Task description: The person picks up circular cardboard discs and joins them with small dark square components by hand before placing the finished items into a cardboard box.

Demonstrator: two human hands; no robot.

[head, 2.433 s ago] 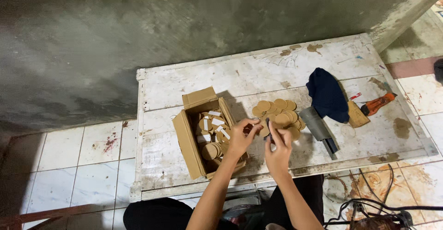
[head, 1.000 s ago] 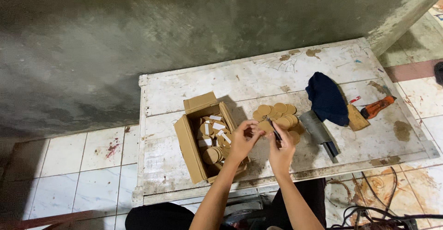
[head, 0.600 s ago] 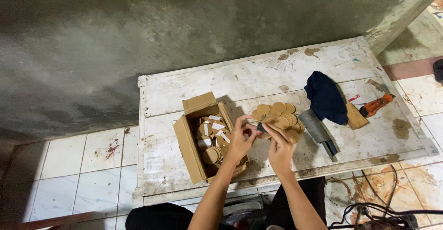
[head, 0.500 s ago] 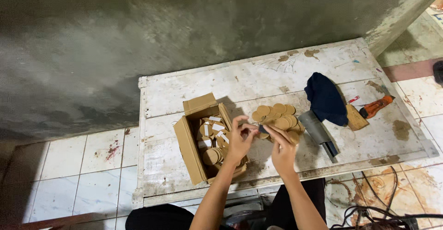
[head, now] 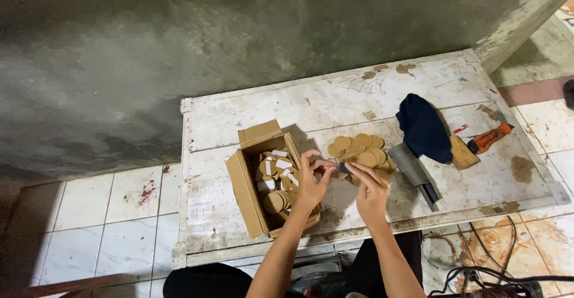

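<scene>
My left hand (head: 311,181) and my right hand (head: 371,190) meet over the white table (head: 382,95), fingertips together on a small tan round disc with a dark tool tip (head: 342,168) between them. Just left of my left hand sits an open cardboard box (head: 248,193) filled with several tan discs carrying white strips. Behind my hands lies a pile of plain tan discs (head: 359,148).
A dark blue cloth (head: 423,127) lies right of the pile, with a grey flat tool (head: 414,169) beside it, a tan brush and an orange-handled tool (head: 487,139). A concrete wall stands behind the table. Cables lie on the tiled floor at bottom right.
My hands have stayed near the box's right edge, shifting slightly up toward the disc pile; the fingers have drawn closer together around the small piece.
</scene>
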